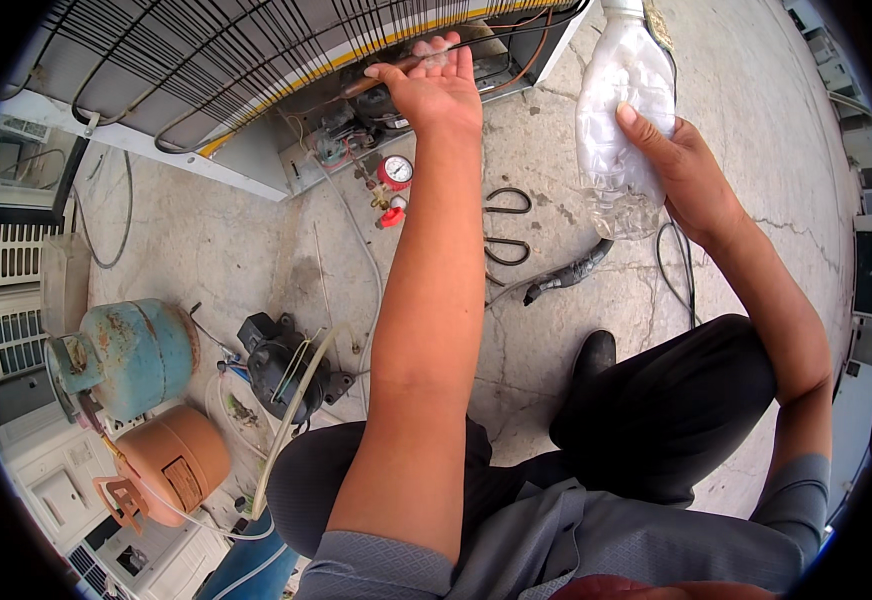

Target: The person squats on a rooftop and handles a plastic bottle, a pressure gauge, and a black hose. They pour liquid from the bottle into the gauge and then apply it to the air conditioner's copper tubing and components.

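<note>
My left hand [426, 85] reaches palm up beneath the back of a white appliance [286, 170]. Its fingers are loosely spread and bent, touching a copper pipe [371, 84], with white foam on the fingertips. Below it is the appliance's black compressor [381, 110]. My right hand [676, 165] grips a crumpled clear plastic bottle [616, 120] with a white neck. A red gauge on a brass fitting [396, 171] lies on the floor just left of my left forearm.
A black wire condenser grille [206, 60] overhangs my left hand. At the left stand a blue gas cylinder [146, 355], an orange cylinder [171, 465] and a loose compressor [291, 385] with hoses. Black bent pieces and cables [506, 245] lie on the cracked floor. Appliances line both edges.
</note>
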Available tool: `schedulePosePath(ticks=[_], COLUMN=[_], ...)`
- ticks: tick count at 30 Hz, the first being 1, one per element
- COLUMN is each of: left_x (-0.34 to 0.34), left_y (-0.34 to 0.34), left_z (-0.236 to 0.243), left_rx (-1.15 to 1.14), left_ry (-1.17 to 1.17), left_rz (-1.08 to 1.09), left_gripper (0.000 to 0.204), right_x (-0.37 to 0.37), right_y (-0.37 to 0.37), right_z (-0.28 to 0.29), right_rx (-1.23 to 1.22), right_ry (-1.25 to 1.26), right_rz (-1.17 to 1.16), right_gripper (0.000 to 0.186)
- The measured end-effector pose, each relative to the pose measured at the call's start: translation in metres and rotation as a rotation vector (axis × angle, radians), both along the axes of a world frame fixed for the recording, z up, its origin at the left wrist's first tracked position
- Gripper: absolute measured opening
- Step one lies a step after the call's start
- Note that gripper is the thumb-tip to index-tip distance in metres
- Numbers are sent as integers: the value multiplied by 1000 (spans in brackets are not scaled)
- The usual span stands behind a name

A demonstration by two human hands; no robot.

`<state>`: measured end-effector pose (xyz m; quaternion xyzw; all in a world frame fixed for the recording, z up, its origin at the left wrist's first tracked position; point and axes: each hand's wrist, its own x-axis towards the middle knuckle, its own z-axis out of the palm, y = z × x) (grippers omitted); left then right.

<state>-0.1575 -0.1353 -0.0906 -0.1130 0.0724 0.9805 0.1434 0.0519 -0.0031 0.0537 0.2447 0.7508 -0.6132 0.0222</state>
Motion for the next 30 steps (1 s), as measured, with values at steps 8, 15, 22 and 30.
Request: schedulePosePath(ticks=[8,15,22,30], left_x=[0,4,3,1], left_y=[0,-1,0,3], left_z=[0,9,8,6], left_rx=[0,-8,-10,7], left_ry=[-4,-45,-39,-19], left_rz=[5,-3,0,-1], left_gripper=[79,75,75,83], right_x=[1,1,2,3], right_y=[0,-3,-1,1], right_z=[-1,2,2,2], right_rx=[-16,-35,-36,-26], right_ry=[16,37,33,38], right_rz=[-4,-7,-6,-9], right_gripper=[62,59,58,58])
